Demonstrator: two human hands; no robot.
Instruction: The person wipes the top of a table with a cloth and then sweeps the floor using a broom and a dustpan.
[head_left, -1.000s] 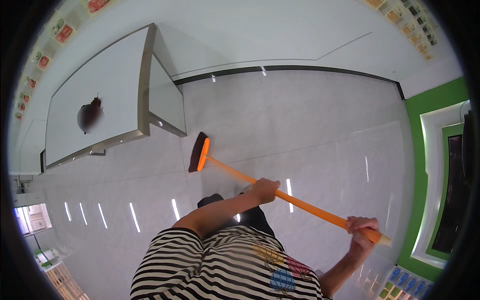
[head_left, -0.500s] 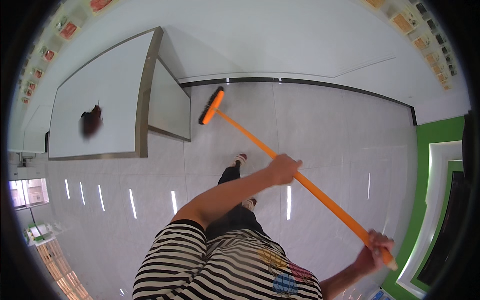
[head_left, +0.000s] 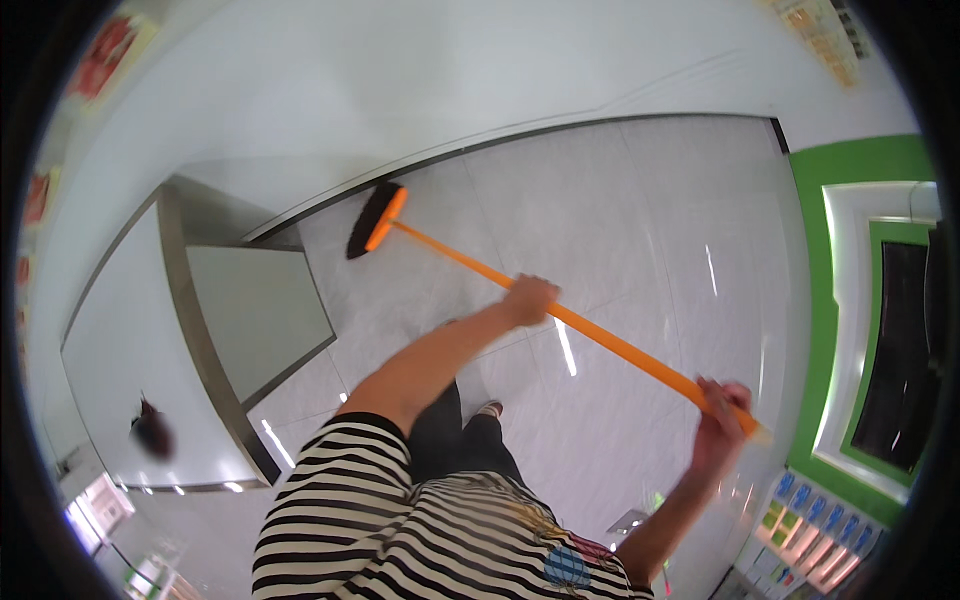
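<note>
Head camera: the bare left hand (head_left: 530,300) is reaching forward, curling round the long orange broom stick (head_left: 630,352); the bare right hand (head_left: 719,430) is gripping near its top end.

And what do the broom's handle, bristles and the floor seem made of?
Handle: smooth orange, perhaps plastic or coated metal; its look leaves that open.
Bristles: probably synthetic fibre, dark and dull, packed in a dense block.
Floor: likely polished tile, pale grey, with thin straight joints and bright reflections.
</note>
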